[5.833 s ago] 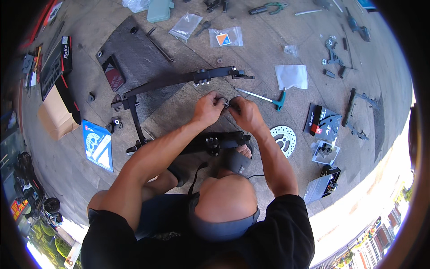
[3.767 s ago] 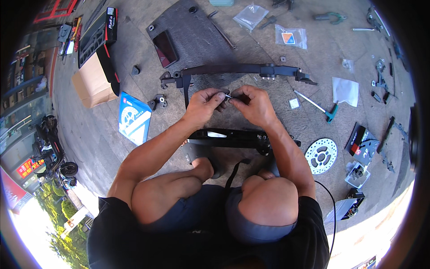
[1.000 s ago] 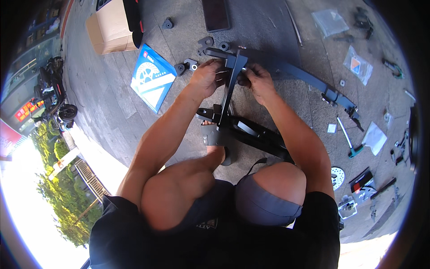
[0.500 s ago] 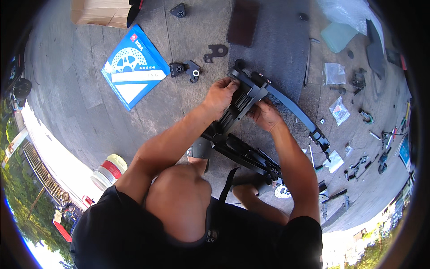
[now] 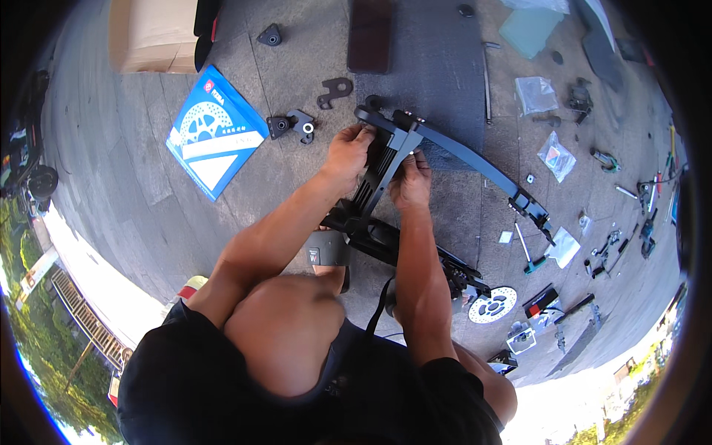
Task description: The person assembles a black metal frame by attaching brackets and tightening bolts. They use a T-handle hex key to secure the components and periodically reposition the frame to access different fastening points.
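Observation:
Between my knees stands a black metal frame (image 5: 397, 159) with slotted bars and a long curved arm (image 5: 475, 159) reaching to the right. My left hand (image 5: 346, 157) has its thumb and fingers pinched at the left edge of the frame's upper end. Opposite it, my right hand (image 5: 412, 184) curls its fingers at the frame's right side, the fingertips partly hidden by the bar. Any small part between the fingers is too hidden to tell. Left of the frame lie a hook-shaped black plate (image 5: 337, 90) and a bracket with a round bushing (image 5: 301, 126).
A blue packet (image 5: 236, 156) lies to the left, below an open cardboard box (image 5: 159, 59). A dark flat panel (image 5: 369, 37) rests beside a black mat (image 5: 445, 59). At right are a brake disc (image 5: 482, 310), a green-handled tool (image 5: 534, 265), plastic bags (image 5: 556, 157) and several small parts.
My right hand has come in closer to the frame's side, its forearm now more upright. My view has shifted, so more of the floor at lower right shows, with the whole brake disc.

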The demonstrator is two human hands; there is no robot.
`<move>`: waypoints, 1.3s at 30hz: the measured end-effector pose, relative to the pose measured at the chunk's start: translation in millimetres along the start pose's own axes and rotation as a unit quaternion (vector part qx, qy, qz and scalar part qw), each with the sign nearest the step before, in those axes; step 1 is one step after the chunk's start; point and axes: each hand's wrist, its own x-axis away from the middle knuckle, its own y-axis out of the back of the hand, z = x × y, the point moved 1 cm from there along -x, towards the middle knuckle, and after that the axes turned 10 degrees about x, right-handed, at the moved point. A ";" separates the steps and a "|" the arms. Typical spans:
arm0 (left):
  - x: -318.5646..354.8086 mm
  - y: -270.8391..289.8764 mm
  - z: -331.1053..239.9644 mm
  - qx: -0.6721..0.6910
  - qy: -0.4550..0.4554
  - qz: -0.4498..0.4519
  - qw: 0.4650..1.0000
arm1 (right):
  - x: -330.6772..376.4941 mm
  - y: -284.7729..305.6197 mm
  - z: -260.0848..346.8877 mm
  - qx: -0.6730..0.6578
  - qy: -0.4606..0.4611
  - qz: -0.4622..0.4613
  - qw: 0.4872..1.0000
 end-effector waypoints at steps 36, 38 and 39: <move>5.8 -0.5 -2.6 0.012 -0.003 0.054 0.998 | -16.3 -21.3 24.2 0.050 -0.140 -0.049 0.988; 5.7 0.2 -1.8 0.004 -0.007 0.054 0.998 | -10.5 -19.0 21.6 0.035 -0.127 -0.055 0.990; 5.0 0.3 -1.6 0.003 -0.009 0.059 0.998 | -7.5 -16.9 20.6 0.021 -0.126 -0.041 0.991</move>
